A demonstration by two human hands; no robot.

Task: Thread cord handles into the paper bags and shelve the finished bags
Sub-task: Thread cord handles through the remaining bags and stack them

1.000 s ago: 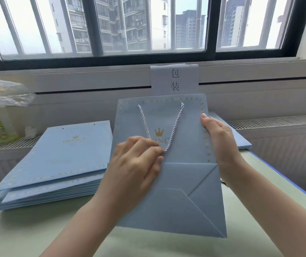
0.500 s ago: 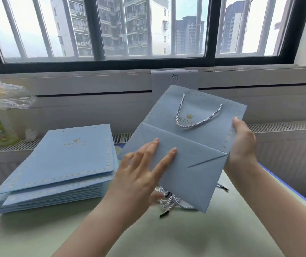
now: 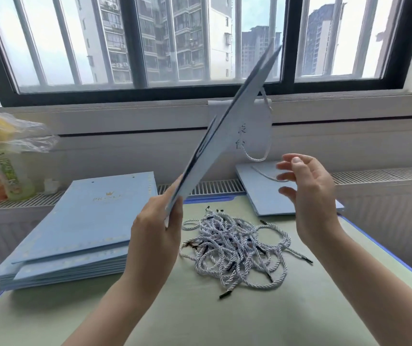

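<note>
behind the pale green counter [image 3: 200,318] runs a barred window [image 3: 175,41]. left hand [image 3: 153,236] grips the lower corner of a flat blue paper bag [image 3: 227,136], held edge-on and tilted, its cord handle [image 3: 262,151] dangling. right hand [image 3: 310,193] hovers open beside it, above loose cords [image 3: 237,248]. unthreaded bags [image 3: 75,228] stack left.

A black-framed barred window [image 3: 200,46] (daylight, tower blocks outside) above a radiator grille [image 3: 212,187] and green table [image 3: 200,315].
</note>
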